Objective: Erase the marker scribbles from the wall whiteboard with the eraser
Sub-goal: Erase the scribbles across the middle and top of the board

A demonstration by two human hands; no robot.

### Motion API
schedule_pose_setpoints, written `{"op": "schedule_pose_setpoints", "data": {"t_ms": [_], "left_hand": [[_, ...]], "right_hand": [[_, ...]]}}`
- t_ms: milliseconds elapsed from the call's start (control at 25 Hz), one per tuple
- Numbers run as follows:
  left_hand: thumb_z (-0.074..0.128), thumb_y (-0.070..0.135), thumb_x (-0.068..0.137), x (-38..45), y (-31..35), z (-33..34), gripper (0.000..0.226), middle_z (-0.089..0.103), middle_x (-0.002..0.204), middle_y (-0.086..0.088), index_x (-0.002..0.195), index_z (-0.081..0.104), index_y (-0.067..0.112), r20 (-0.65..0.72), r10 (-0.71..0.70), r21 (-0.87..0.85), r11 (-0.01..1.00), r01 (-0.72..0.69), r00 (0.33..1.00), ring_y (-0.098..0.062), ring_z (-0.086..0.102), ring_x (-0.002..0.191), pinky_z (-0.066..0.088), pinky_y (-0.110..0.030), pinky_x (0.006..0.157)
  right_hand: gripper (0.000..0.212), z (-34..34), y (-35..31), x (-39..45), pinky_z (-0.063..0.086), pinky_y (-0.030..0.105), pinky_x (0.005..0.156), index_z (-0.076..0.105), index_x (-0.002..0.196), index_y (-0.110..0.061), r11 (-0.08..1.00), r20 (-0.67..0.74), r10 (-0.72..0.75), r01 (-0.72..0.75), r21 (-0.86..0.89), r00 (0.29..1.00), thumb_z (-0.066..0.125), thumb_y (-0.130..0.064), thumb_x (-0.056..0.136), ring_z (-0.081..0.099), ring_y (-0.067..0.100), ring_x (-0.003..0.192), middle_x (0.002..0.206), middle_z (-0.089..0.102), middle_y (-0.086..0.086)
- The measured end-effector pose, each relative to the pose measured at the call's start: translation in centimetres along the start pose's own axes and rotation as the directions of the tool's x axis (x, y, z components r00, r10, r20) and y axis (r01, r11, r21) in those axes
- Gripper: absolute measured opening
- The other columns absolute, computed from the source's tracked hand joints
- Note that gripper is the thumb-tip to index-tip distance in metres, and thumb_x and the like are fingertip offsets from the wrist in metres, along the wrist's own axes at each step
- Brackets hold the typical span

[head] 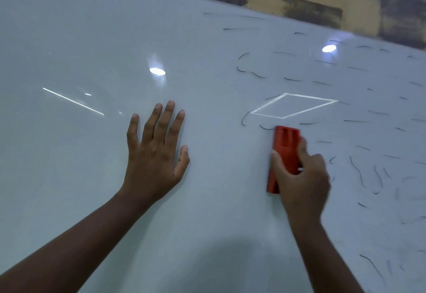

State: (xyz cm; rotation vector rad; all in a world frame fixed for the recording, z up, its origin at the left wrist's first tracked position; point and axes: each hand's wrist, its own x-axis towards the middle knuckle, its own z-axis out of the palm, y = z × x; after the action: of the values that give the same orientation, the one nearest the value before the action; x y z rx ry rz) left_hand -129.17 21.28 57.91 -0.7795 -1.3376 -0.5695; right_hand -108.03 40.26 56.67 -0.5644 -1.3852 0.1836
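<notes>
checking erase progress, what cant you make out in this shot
- Felt face of the eraser, head view: turned to the whiteboard, so contact is not visible.
- Marks under the right hand: covered by hand and eraser.
- Scribbles at far right: run past the frame edge; the lower ones are faint and blurred.
- Right hand fingers: motion-blurred.
- Left hand: lies flat with fingers spread; how hard it presses is unclear.

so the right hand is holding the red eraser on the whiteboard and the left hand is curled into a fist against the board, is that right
Not quite. The head view shows the left hand pressed flat on the whiteboard with fingers spread, not a fist. The right hand does hold the red eraser on the board.
</notes>
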Motion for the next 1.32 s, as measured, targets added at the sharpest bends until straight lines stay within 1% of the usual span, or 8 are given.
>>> {"op": "schedule_pose_setpoints", "data": {"t_ms": [160, 320, 400, 600, 880, 1040, 1200, 1320], "left_hand": [[0.049, 0.039, 0.097, 2.6, -0.7, -1.0, 0.061, 0.052, 0.152, -0.016, 0.150, 0.055, 0.009, -0.012, -0.013, 0.027, 1.000, 0.014, 1.000, -0.037, 0.052, 0.140, 0.030, -0.059, 0.114], [0.044, 0.043, 0.101, 5.4, -1.9, -0.8, 0.071, 0.037, 0.168, -0.018, 0.162, 0.041, 0.009, 0.005, -0.005, -0.002, 1.000, 0.005, 1.000, -0.036, 0.033, 0.158, 0.025, -0.061, 0.120], [0.039, 0.046, 0.102, 7.3, -2.1, -0.2, 0.074, 0.023, 0.175, -0.015, 0.167, 0.032, 0.011, 0.014, 0.020, 0.006, 1.000, -0.020, 1.000, -0.033, 0.021, 0.163, 0.018, -0.062, 0.125], [0.030, 0.050, 0.104, 12.1, -2.7, 0.9, 0.074, 0.017, 0.178, -0.009, 0.168, 0.029, 0.015, 0.031, 0.056, 0.038, 0.998, -0.058, 0.998, -0.026, 0.013, 0.166, 0.011, -0.060, 0.130], [0.027, 0.048, 0.106, 11.9, -3.0, 2.1, 0.072, 0.011, 0.179, -0.009, 0.171, 0.020, 0.017, -0.004, 0.054, 0.035, 0.998, -0.053, 0.999, -0.026, 0.009, 0.166, 0.008, -0.061, 0.131], [0.027, 0.048, 0.106, 11.9, -2.9, 2.1, 0.073, 0.012, 0.179, -0.009, 0.171, 0.020, 0.016, -0.009, 0.051, 0.031, 0.998, -0.051, 0.999, -0.026, 0.009, 0.166, 0.009, -0.062, 0.131], [0.021, 0.055, 0.104, 12.2, -2.9, 1.9, 0.077, 0.005, 0.179, -0.008, 0.171, 0.015, 0.018, 0.047, 0.043, 0.037, 0.998, -0.045, 0.998, -0.025, 0.003, 0.166, 0.008, -0.062, 0.131], [0.020, 0.056, 0.104, 12.2, -3.1, 1.8, 0.077, 0.005, 0.179, -0.007, 0.171, 0.016, 0.019, 0.051, 0.043, 0.028, 0.999, -0.045, 0.998, -0.024, 0.003, 0.166, 0.008, -0.061, 0.131]], "right_hand": [[0.073, 2.0, -3.8, -4.7, 0.039, 0.024, 0.056, 0.051, 0.150, -0.026, 0.820, 0.231, -0.528, 0.561, -0.111, 0.817, 0.058, -0.062, 0.086, 0.045, 0.013, 0.077, 0.090, 0.046, -0.003], [0.077, 2.2, -2.9, -3.2, 0.042, 0.022, 0.055, 0.051, 0.148, -0.020, 0.663, 0.247, -0.707, 0.742, -0.094, 0.663, 0.061, -0.064, 0.086, 0.048, 0.011, 0.075, 0.091, 0.054, -0.002], [0.076, 2.2, -3.3, -0.5, 0.043, 0.026, 0.053, 0.053, 0.148, -0.021, 0.670, 0.206, -0.707, 0.734, -0.109, 0.676, 0.059, -0.064, 0.087, 0.050, 0.015, 0.073, 0.090, 0.053, 0.000], [0.067, 0.1, -1.8, 9.5, 0.048, 0.036, 0.062, 0.060, 0.143, -0.028, 0.936, -0.008, -0.343, 0.341, -0.087, 0.939, 0.073, -0.058, 0.084, 0.059, 0.027, 0.075, 0.082, 0.050, 0.002], [0.066, -0.2, 0.2, 12.3, 0.039, 0.033, 0.067, 0.062, 0.140, -0.021, 0.987, -0.120, -0.153, 0.146, -0.069, 0.981, 0.070, -0.058, 0.086, 0.054, 0.026, 0.073, 0.079, 0.053, 0.005], [0.068, 1.8, -4.7, 9.4, 0.042, 0.033, 0.067, 0.060, 0.144, -0.027, 0.958, -0.050, -0.287, 0.287, -0.003, 0.957, 0.073, -0.055, 0.083, 0.053, 0.023, 0.077, 0.083, 0.049, 0.002], [0.077, 4.8, -9.1, 5.0, 0.051, 0.028, 0.060, 0.054, 0.147, -0.022, 0.763, 0.078, -0.638, 0.643, -0.070, 0.766, 0.058, -0.066, 0.085, 0.053, 0.013, 0.080, 0.093, 0.056, -0.003], [0.078, 4.9, -9.3, 6.7, 0.047, 0.025, 0.057, 0.053, 0.148, -0.025, 0.730, 0.077, -0.673, 0.678, -0.088, 0.736, 0.054, -0.071, 0.085, 0.052, 0.011, 0.076, 0.091, 0.055, -0.005]]}}
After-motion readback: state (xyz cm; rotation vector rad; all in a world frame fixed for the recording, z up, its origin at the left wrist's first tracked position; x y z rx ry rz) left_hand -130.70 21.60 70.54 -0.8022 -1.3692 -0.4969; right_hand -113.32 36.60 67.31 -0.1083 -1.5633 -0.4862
